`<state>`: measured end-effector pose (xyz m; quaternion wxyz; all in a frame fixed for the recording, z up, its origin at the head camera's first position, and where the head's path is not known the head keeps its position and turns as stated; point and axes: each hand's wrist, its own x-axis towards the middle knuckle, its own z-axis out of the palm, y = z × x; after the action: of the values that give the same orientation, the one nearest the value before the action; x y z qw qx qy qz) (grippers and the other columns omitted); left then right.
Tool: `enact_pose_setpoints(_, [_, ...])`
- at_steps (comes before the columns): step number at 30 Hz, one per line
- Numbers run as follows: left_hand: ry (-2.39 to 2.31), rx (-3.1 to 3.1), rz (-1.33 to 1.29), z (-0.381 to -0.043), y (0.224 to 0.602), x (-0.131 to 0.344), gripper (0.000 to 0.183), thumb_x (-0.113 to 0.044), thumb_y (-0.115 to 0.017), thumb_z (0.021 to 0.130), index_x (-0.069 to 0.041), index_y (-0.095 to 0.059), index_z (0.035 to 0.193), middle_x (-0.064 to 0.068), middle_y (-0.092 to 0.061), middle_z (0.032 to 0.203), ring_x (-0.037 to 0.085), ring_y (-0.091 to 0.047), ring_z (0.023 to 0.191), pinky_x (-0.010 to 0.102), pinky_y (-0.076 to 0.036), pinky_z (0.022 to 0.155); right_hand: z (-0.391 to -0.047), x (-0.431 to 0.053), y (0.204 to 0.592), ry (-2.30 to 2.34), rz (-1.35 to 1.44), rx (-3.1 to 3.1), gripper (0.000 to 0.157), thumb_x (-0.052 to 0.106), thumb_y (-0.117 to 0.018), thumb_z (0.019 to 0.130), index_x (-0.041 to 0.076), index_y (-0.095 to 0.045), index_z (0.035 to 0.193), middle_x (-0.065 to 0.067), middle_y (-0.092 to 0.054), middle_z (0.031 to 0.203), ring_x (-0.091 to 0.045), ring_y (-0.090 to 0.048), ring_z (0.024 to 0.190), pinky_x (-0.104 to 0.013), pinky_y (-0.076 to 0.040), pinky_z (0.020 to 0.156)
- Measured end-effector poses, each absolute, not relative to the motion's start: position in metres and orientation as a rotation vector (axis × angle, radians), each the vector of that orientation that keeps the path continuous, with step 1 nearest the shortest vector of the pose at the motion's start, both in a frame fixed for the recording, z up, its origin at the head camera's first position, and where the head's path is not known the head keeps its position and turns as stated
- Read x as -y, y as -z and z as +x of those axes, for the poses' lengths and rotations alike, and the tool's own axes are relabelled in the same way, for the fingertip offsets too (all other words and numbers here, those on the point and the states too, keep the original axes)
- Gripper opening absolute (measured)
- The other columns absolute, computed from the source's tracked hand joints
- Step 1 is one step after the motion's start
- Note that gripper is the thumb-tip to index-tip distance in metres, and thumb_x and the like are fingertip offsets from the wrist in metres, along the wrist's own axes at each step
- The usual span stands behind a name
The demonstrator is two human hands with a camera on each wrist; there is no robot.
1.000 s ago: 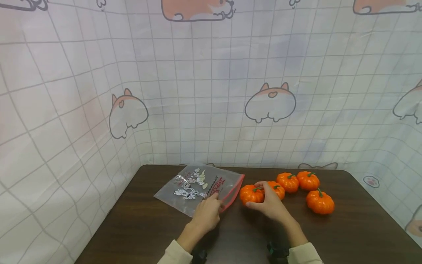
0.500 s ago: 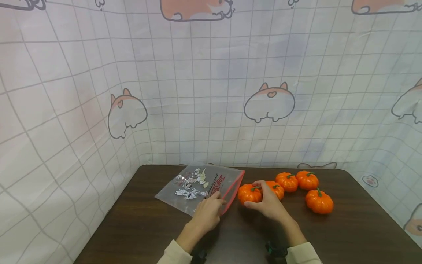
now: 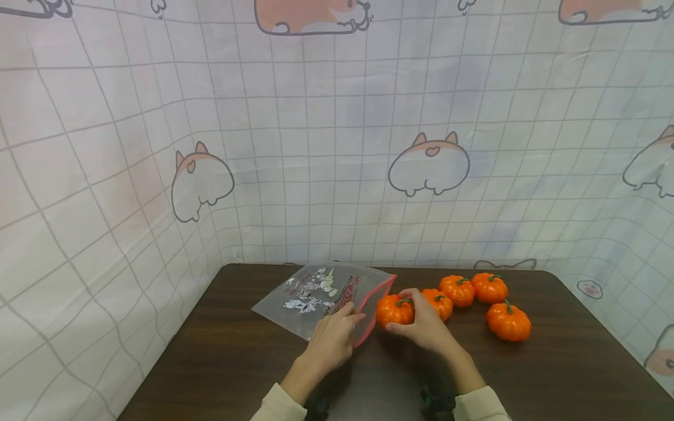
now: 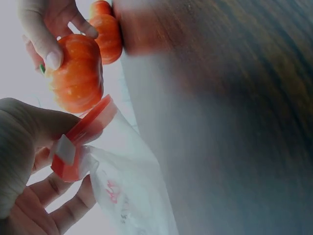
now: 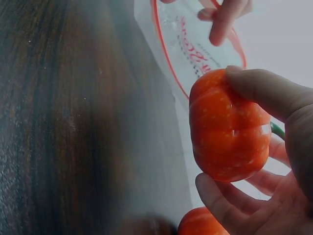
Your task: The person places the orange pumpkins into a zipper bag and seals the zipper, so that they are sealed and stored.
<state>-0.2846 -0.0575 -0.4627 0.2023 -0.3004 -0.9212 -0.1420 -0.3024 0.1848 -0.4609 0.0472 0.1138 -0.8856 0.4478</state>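
Note:
My right hand [image 3: 429, 328] grips a small orange toy pumpkin [image 3: 392, 311] between thumb and fingers; its green stem [image 5: 278, 130] shows in the right wrist view. Just left of that pumpkin is the mouth of a clear plastic zip bag [image 3: 305, 286], edged in red and printed with cartoon figures. My left hand [image 3: 330, 344] pinches the bag by its red edge [image 4: 73, 166], thumb on one side and fingers on the other. The mouth gapes towards the pumpkin. Whether pumpkin and rim touch, I cannot tell.
Several more orange pumpkins stand to the right on the dark wooden table [image 3: 226, 351]: one [image 3: 438, 304] close behind my right hand, others [image 3: 457, 291] further back, one [image 3: 508, 323] nearer the right side. A white gridded cloth [image 3: 326, 175] hangs behind the table.
The bag's red mouth has spread wider, and its printed side has bulged up. My right hand has carried the pumpkin slightly left, closer to the mouth.

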Motion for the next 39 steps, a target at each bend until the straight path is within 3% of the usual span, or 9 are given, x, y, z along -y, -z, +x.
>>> enact_pose_setpoints(10, [0.406,2.518,-0.862,-0.286,0.463,0.059,0.049,0.004,-0.074,0.074,-0.015,-0.076,0.120,-0.005,-0.060,0.099,0.016,-0.061,0.066,0.025,-0.041,0.051,-0.301,-0.180,0.458,-1.304,0.392,2.682,0.073,0.030,-0.089,0.078,0.008,-0.048,0.135,-0.015,-0.058,0.134,-0.030,-0.058,0.118,-0.054,-0.049,0.103])
enact_pose_setpoints(25, [0.430,2.497,-0.926,-0.286,0.461,0.057,0.055,0.002,-0.075,0.076,-0.014,-0.072,0.128,-0.004,-0.059,0.102,0.008,-0.046,0.065,0.020,-0.032,0.052,-0.299,-0.172,0.462,-1.274,0.470,2.672,0.075,0.025,-0.091,0.074,0.005,-0.051,0.134,-0.016,-0.060,0.134,-0.033,-0.059,0.123,-0.055,-0.046,0.107])
enact_pose_setpoints(39, [0.433,2.343,-0.941,-0.285,0.461,0.054,0.058,0.002,-0.080,0.073,-0.013,-0.071,0.128,-0.003,-0.063,0.112,0.009,-0.053,0.070,0.020,-0.041,0.056,-0.296,-0.164,0.462,-1.206,0.411,2.753,0.079,0.031,-0.092,0.072,0.005,-0.052,0.135,-0.017,-0.064,0.132,-0.029,-0.064,0.115,-0.052,-0.052,0.100])
